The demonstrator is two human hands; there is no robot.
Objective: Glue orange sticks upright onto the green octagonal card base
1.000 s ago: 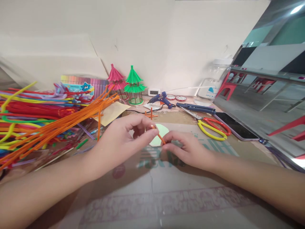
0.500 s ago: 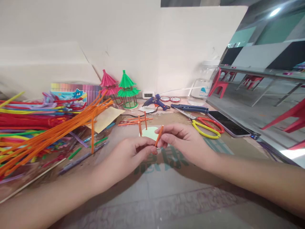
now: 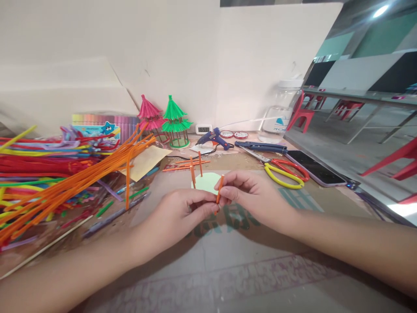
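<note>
A pale green disc lies just beyond my fingers, its near edge partly hidden by them. Several short orange pipe-cleaner pieces stand upright along its left and far side. At the disc's near right edge, my right hand pinches another short orange pipe-cleaner piece, held nearly upright. The thumb and fingers of my left hand close on the lower end of this same piece. Whether its foot touches the disc is hidden.
Behind lie loose orange pieces, a blue glue gun and pink and green pipe-cleaner towers. Pipe-cleaner bundles crowd the left. Scissors, a phone and a clear bottle are on the right.
The pinched orange piece has shifted slightly right and towards me and stands a little more upright. Both hands keep their pinch; the whole view has moved slightly.
</note>
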